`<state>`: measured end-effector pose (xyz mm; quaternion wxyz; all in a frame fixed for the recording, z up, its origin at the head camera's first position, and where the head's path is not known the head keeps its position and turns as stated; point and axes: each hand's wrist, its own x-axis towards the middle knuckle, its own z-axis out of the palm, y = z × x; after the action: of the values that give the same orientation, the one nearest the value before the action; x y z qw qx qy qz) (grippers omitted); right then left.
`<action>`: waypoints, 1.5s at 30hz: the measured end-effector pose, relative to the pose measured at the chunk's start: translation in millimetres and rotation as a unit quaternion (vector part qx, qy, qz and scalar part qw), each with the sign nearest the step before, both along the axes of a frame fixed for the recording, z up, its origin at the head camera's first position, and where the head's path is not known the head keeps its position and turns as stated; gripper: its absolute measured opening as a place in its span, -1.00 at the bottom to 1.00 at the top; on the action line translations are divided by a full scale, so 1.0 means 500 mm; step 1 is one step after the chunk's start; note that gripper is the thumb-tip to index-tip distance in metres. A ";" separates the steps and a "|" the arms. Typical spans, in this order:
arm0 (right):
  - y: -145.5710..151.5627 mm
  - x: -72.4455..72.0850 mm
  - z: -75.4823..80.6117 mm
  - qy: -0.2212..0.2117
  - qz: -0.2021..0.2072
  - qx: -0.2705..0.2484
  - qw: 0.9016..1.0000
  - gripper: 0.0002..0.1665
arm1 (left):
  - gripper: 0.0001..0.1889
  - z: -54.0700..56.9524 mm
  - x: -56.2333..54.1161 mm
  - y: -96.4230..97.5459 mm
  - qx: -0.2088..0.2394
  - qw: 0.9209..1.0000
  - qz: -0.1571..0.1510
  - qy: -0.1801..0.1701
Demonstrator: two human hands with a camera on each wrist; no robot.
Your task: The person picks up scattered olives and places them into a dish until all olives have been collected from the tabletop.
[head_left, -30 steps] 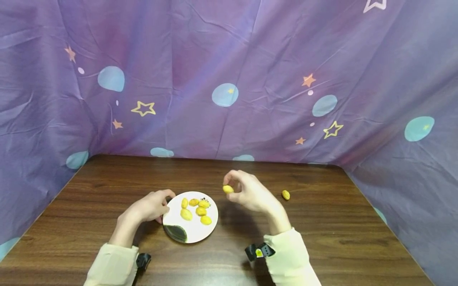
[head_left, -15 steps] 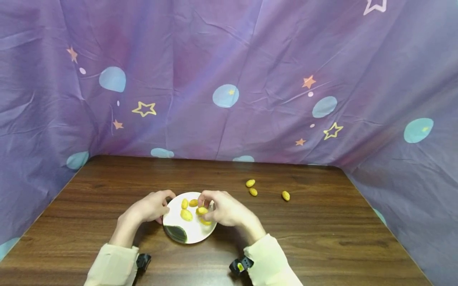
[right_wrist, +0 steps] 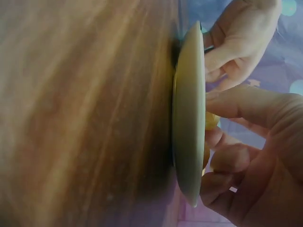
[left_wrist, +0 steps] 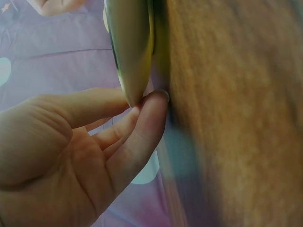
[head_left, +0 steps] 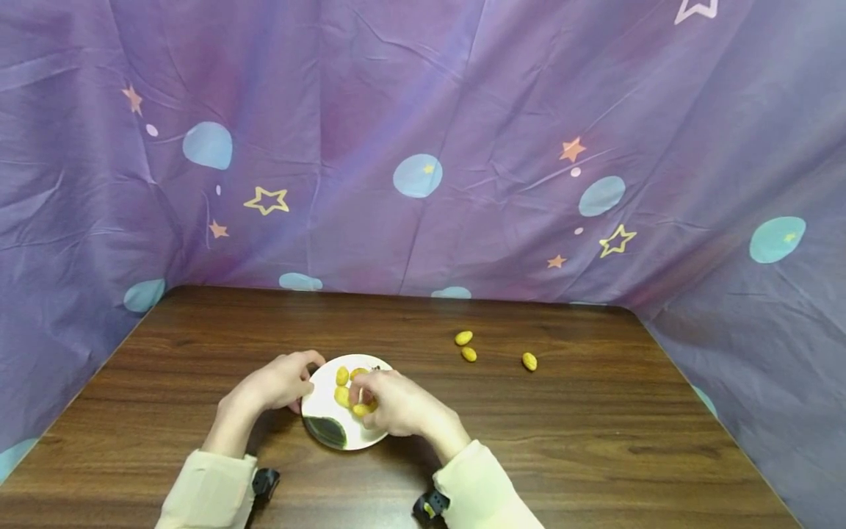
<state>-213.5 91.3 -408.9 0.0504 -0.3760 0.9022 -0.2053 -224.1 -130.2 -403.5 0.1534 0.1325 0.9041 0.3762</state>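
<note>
In the head view my left hand (head_left: 280,382) holds the left rim of a white plate (head_left: 353,438) with a dark green patch. The left wrist view shows thumb and fingers pinching the edge of the plate (left_wrist: 130,56). Over the plate's right half, my right hand (head_left: 403,404) has its thumb and fingers around a small oval yellow fruit (head_left: 360,409), low over the plate. That fruit (right_wrist: 211,120) shows partly between the fingers in the right wrist view. Other yellow fruits (head_left: 341,375) lie on the plate, some hidden by the right hand.
On the brown wooden table (head_left: 595,441), two yellow fruits (head_left: 464,338) lie close together to the right of the plate. A third yellow fruit (head_left: 529,361) lies farther right. A purple curtain (head_left: 357,147) with stars hangs behind the table and along its sides.
My right hand has carried a yellow fruit leftward from beside the plate to low over it, uncovering two fruits on the table. The left hand has stayed at the rim.
</note>
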 end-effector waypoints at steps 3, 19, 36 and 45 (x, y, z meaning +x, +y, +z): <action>-0.004 0.004 -0.001 0.015 0.001 0.018 1.000 -0.69 | -0.56 0.000 0.000 0.000 -0.002 1.000 0.000 0.000; -0.007 0.036 0.032 -0.022 -0.030 0.087 0.996 -0.51 | -0.56 -0.002 0.000 0.006 -0.012 1.000 0.000 -0.006; 0.109 0.010 0.110 -0.062 -0.029 -0.036 0.997 -0.20 | -0.55 -0.003 -0.002 0.002 -0.024 1.000 0.010 -0.007; 0.196 -0.005 0.127 -0.061 -0.069 -0.098 0.991 -0.18 | -0.54 -0.001 -0.001 0.003 -0.030 0.999 0.012 -0.002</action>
<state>-216.2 189.1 -345.3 0.0538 -0.3028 0.8969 -0.3179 -224.4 -128.7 -404.0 0.1549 0.1161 0.9160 0.3514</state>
